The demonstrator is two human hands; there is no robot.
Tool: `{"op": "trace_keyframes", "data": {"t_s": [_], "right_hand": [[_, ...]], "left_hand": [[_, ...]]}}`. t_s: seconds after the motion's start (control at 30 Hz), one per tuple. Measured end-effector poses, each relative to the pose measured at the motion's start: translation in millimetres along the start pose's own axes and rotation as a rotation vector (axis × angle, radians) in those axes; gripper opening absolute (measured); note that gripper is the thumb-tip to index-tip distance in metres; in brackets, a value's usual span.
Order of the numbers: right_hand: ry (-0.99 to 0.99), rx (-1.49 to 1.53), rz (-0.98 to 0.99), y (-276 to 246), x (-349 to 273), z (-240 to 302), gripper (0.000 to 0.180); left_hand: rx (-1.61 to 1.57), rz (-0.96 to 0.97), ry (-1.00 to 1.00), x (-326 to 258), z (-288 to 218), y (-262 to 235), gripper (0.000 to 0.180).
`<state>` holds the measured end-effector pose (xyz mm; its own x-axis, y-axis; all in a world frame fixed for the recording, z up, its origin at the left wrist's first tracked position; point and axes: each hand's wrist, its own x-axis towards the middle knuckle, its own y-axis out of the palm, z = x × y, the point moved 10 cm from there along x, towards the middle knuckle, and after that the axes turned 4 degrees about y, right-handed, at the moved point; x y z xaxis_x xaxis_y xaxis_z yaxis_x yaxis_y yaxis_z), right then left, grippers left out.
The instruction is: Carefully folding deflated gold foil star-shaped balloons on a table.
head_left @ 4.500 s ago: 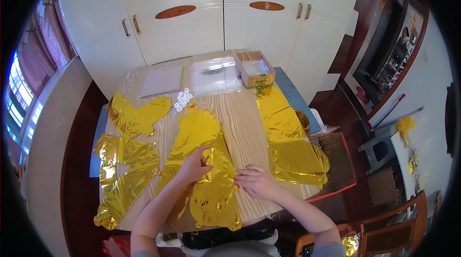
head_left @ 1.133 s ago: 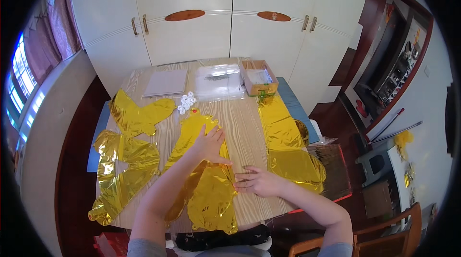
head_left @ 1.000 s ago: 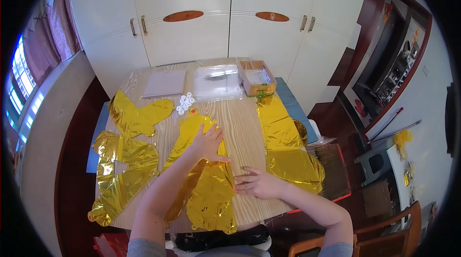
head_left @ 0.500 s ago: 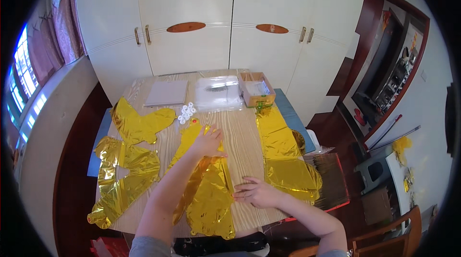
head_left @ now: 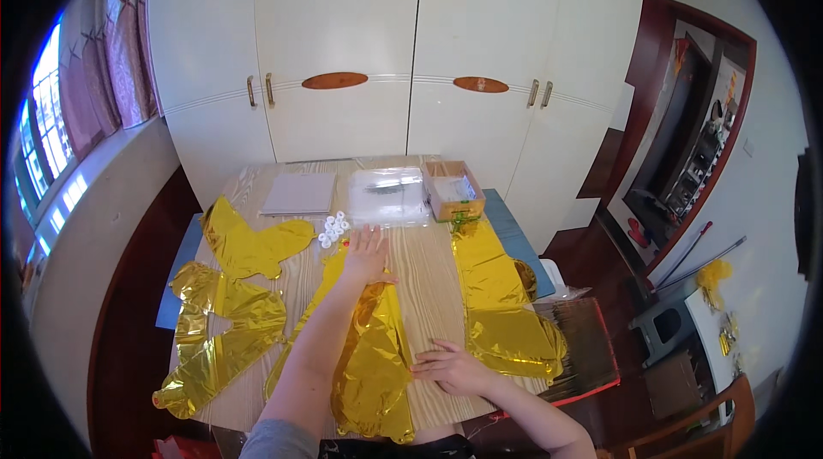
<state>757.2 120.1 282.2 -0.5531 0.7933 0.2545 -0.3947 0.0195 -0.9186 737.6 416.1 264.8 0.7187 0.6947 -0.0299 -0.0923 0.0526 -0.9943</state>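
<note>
A shiny gold foil balloon (head_left: 375, 382), uninflated and partly folded, lies along the middle of the table. My left hand (head_left: 367, 258) rests flat on its far end, fingers stretched out away from me. Beside the balloon's right edge, nearer to me, my right hand (head_left: 454, 370) lies low over the wood with spread fingers, its fingertips at the foil. Part of the balloon is hidden under my left forearm. To the left lie two flat foil pieces, an upper one (head_left: 253, 243) and a lower one (head_left: 244, 341); another flat gold piece (head_left: 497, 275) lies on the right.
Small white rolls (head_left: 333, 230) are heaped just beyond my left hand. Along the wooden table's (head_left: 433, 288) far side are a pale flat pad (head_left: 299, 193), a clear plastic packet (head_left: 388, 202) and an open box (head_left: 454, 192). White cupboards (head_left: 343, 13) stand behind.
The view has tilted up, so the table sits lower in it. My left hand has slid farther from me along the foil, toward the white rolls. My right hand stays at the edge.
</note>
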Motion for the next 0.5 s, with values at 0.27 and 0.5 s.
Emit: {"op": "trace_keyframes", "data": {"t_s": [0.27,0.5], "right_hand": [[0.030,0.105,-0.036,-6,4,-1,0.036],[0.366,0.262,-0.174,-31,37,-43,0.039]], "left_hand": [[-0.061,-0.290,-0.018,-26,12,-27,0.098],[-0.195,-0.100,0.143,-176,20,-34,0.085]]}}
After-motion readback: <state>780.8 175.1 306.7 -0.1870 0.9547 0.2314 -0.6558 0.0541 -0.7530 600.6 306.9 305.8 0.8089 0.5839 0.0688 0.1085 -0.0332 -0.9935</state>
